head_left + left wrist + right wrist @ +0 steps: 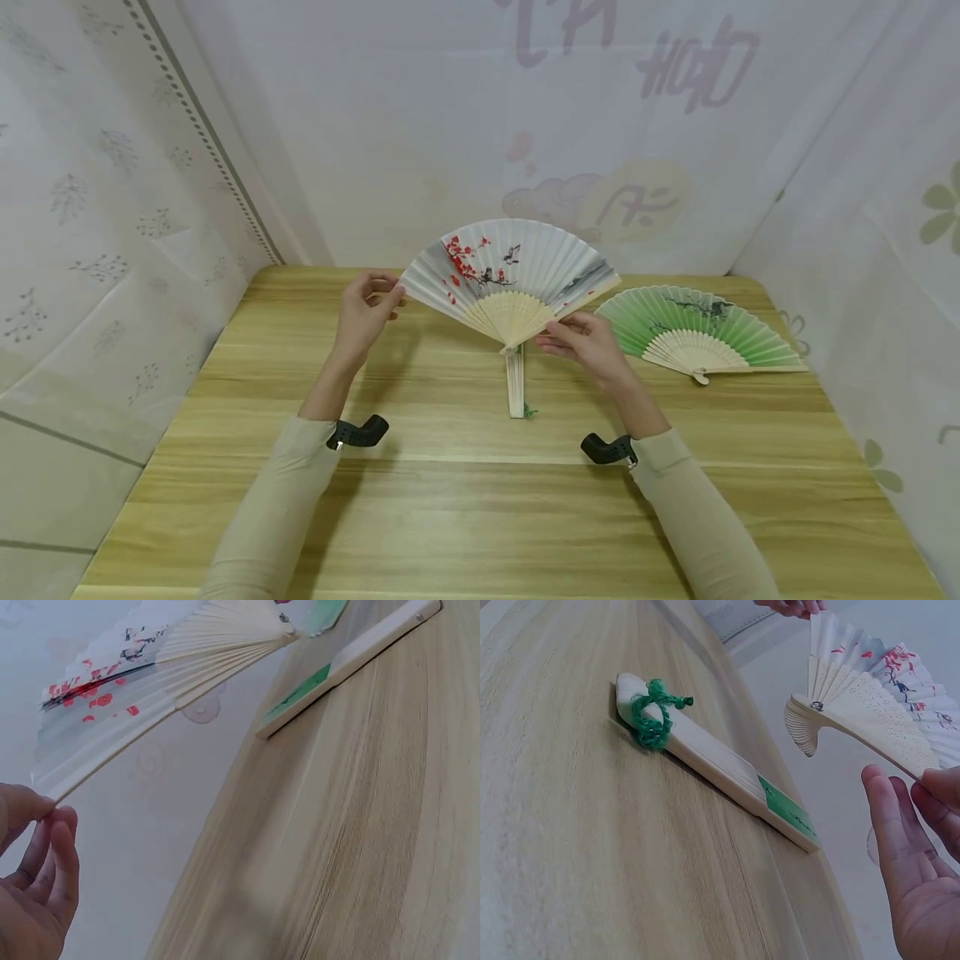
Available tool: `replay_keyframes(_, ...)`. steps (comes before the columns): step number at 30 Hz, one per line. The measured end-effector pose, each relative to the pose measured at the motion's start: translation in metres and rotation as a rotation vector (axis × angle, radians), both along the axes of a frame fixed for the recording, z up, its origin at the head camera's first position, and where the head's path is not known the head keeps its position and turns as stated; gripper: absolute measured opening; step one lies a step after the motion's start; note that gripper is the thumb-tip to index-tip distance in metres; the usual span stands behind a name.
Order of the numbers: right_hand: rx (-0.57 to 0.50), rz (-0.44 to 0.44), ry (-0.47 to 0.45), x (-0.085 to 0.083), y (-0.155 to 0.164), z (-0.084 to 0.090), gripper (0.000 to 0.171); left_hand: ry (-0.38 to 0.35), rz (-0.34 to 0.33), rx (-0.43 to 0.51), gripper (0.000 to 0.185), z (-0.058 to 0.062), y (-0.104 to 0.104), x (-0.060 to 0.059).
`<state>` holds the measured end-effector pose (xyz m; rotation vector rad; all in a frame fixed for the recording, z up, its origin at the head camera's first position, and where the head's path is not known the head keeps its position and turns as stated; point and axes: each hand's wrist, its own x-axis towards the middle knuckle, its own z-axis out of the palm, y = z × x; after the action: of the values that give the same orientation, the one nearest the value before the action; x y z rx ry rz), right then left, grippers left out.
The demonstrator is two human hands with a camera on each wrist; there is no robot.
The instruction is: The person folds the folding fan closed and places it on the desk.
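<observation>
A white folding fan (536, 262) painted with red blossoms and birds is spread above the table, its ribs converging on a pivot at the bottom. My left hand (363, 317) pinches the outer end of its left edge between thumb and fingers. On the other side, my right hand (592, 343) pinches the right guard stick, as the right wrist view also shows. Beneath the white fan lies a folded fan (515, 387) with green cloth, partly hidden in the head view. Green string (654, 720) is looped round its pivot end.
An opened green fan (697, 325) with a dark branch pattern lies at the table's right, near the right hand. The wooden table (450, 525) ends at patterned cloth (360, 150) behind and at the sides. Both wrists wear black devices (360, 432).
</observation>
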<state>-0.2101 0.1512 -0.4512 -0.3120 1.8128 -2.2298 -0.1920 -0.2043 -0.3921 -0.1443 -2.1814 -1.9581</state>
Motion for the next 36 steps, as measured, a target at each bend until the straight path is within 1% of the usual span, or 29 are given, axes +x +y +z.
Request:
replay_keyframes(1,-0.001,0.003,0.008,0.000,0.000,0.000,0.022,-0.006,0.001,0.021,0.029,0.000,0.000,-0.001)
replay_keyframes(5,0.007,-0.001,0.025,0.000,-0.003,0.001,0.022,-0.020,0.012,0.100,0.030,-0.013,-0.001,-0.011)
replay_keyframes(8,0.012,-0.012,0.021,0.000,-0.005,0.002,0.022,-0.012,0.023,0.125,0.029,-0.023,-0.003,-0.018)
replay_keyframes(11,0.018,-0.016,0.016,-0.001,-0.007,0.002,0.022,0.002,0.029,0.141,0.029,-0.022,0.000,-0.020)
replay_keyframes(17,0.035,-0.023,0.018,-0.001,-0.010,0.004,0.021,0.008,0.016,0.161,0.030,-0.020,0.004,-0.023)
replay_keyframes(22,0.045,-0.027,0.022,-0.002,-0.012,0.007,0.020,0.007,0.019,0.154,0.029,-0.015,0.007,-0.028)
replay_keyframes(25,0.045,-0.014,0.027,-0.002,-0.013,0.007,0.019,0.018,0.027,0.140,0.027,-0.012,0.010,-0.031)
replay_keyframes(30,0.041,0.016,0.031,-0.003,-0.015,0.008,0.019,0.028,0.032,0.144,0.024,-0.009,0.016,-0.034)
replay_keyframes(36,0.040,0.022,0.018,-0.002,-0.016,0.008,0.018,0.029,0.029,0.152,0.021,-0.005,0.023,-0.036)
